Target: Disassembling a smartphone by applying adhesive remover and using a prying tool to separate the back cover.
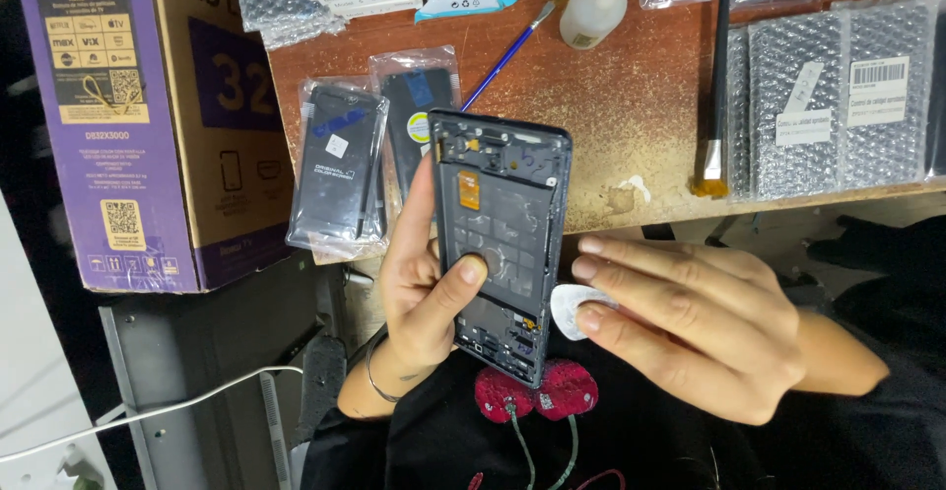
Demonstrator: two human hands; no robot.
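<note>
Two bare hands work over a lap just below the edge of a brown wooden table (631,105) in the single head view. Above the grip, on the table, two clear plastic sleeves (340,165) lie side by side, each with a dark flat phone part inside; the left one overhangs the table edge. Farther up and to the right of the grip, several bubble-wrap pouches (818,96) with white labels lie in a row, their contents hidden. A small white squeeze bottle (591,12) stands beyond the grip near the table's far edge, with a blue-handled brush (507,51) lying slantwise just left of it and a black-handled brush (717,86) lying upright to its right. Left of the grip, a large cardboard box (148,115) printed purple and tan leans beside the table. The left hand (419,293) closes around an opened phone frame (498,244), thumb pressed on its inner face near the middle and fingers wrapped behind its left edge. This frame stands nearly upright, slightly tilted, its upper end over the table edge; it is dark grey, with an orange strip near the top and small parts showing inside. The right hand (690,322), just right of the frame, pinches a white plastic pick (572,311) between its fingertips, the pick's tip touching or almost touching the frame's right edge.
</note>
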